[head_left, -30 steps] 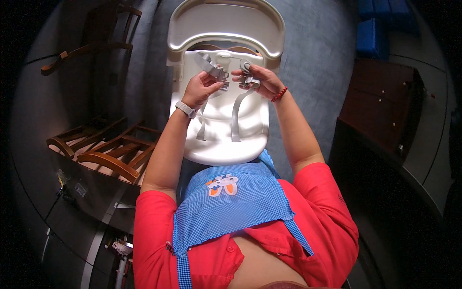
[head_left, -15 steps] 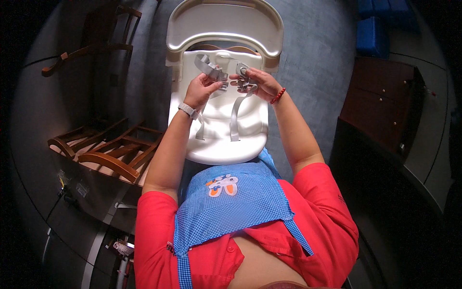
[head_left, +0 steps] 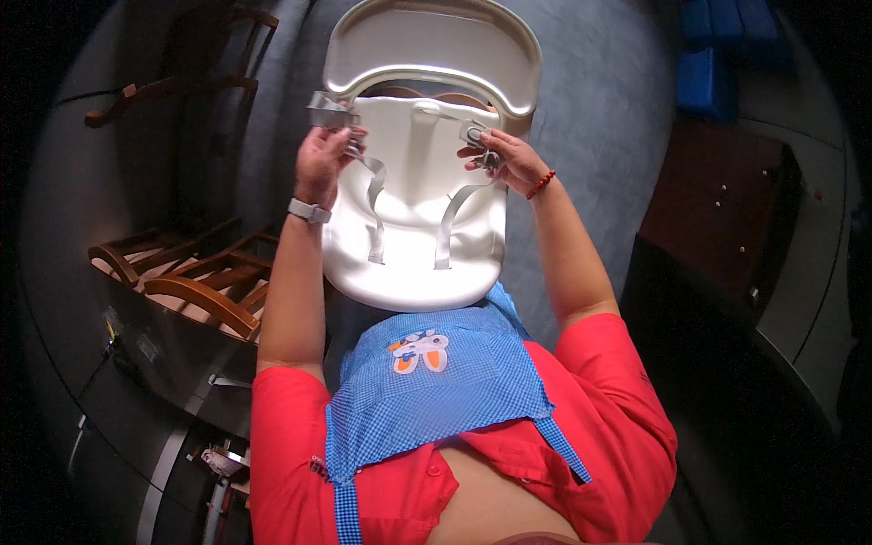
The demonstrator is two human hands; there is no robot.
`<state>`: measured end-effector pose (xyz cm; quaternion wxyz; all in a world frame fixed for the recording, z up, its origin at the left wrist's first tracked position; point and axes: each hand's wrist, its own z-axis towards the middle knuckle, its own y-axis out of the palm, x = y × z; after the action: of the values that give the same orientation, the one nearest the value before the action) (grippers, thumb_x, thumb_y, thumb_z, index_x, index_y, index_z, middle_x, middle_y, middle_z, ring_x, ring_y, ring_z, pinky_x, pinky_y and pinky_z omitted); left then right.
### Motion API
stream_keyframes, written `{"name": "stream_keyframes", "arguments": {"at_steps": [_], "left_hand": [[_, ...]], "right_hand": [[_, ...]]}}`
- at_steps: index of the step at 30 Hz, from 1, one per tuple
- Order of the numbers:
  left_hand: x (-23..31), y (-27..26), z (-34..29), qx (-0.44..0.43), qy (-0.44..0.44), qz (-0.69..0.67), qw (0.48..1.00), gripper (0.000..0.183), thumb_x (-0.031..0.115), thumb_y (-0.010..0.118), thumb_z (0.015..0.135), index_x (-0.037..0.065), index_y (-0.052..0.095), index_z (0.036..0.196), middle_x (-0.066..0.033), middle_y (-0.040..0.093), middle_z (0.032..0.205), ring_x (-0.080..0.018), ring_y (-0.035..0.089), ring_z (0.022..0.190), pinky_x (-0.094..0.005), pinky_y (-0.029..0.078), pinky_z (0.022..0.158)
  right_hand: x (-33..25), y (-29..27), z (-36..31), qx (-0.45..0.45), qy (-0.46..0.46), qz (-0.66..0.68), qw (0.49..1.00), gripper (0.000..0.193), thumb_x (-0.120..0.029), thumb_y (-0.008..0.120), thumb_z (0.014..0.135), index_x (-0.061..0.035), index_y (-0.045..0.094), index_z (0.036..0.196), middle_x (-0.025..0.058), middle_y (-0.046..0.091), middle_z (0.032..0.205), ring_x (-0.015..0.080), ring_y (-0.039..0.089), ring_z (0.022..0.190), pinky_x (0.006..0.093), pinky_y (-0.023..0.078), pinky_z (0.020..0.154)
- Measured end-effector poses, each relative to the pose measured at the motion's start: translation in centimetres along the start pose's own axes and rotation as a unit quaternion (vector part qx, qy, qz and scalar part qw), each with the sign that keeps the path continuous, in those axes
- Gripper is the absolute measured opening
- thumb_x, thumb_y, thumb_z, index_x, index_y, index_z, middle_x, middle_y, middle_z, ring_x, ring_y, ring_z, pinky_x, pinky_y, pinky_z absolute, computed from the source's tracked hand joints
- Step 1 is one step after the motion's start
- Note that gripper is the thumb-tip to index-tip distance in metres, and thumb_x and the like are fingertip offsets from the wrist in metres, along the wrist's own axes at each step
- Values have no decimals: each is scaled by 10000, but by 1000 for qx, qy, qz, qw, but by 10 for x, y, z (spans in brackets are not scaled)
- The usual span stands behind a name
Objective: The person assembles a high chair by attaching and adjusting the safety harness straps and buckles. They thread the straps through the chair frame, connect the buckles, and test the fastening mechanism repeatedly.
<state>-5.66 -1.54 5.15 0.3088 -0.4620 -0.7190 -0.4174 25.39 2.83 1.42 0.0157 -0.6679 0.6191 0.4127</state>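
Observation:
In front of me stands a white high chair seat (head_left: 413,282) with a white tray (head_left: 427,45) at its far end. Two grey harness straps come up out of slots in the seat. My left hand (head_left: 320,163), a pale watch on its wrist, is closed on the left harness strap (head_left: 376,195) and its clip end, out past the seat's left edge. Over the right side, my right hand (head_left: 511,162) pinches the grey buckle (head_left: 473,133), from which the right strap (head_left: 447,222) hangs down to its slot. A red bead bracelet circles that wrist.
Wooden chairs (head_left: 204,304) lie stacked at the left, and another wooden chair (head_left: 173,91) stands farther back. At the right are a dark brown cabinet (head_left: 718,209) and blue bins (head_left: 707,84). Grey floor (head_left: 599,118) runs beside the high chair.
My hands have moved apart, the left one going farther to the left with its strap and the right one slightly right with the buckle. The left strap is now stretched out sideways.

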Motion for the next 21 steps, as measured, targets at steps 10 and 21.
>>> {"name": "stream_keyframes", "arguments": {"at_steps": [10, 21], "left_hand": [[87, -48, -32, 66, 150, -49, 985, 319, 164, 496, 911, 28, 439, 1195, -183, 621, 1024, -117, 583, 659, -254, 514, 665], [76, -103, -83, 245, 102, 160, 951, 447, 169, 634, 844, 35, 415, 1211, -122, 631, 1072, -126, 634, 745, -205, 490, 618]], "right_hand": [[-43, 3, 56, 4, -20, 35, 999, 269, -230, 448, 939, -57, 462, 1144, 145, 646, 962, 184, 654, 809, 158, 384, 409], [-56, 18, 93, 22, 8, -9, 1000, 295, -214, 479, 930, -19, 494, 1151, 118, 666, 903, 189, 652, 856, 167, 288, 441]]}}
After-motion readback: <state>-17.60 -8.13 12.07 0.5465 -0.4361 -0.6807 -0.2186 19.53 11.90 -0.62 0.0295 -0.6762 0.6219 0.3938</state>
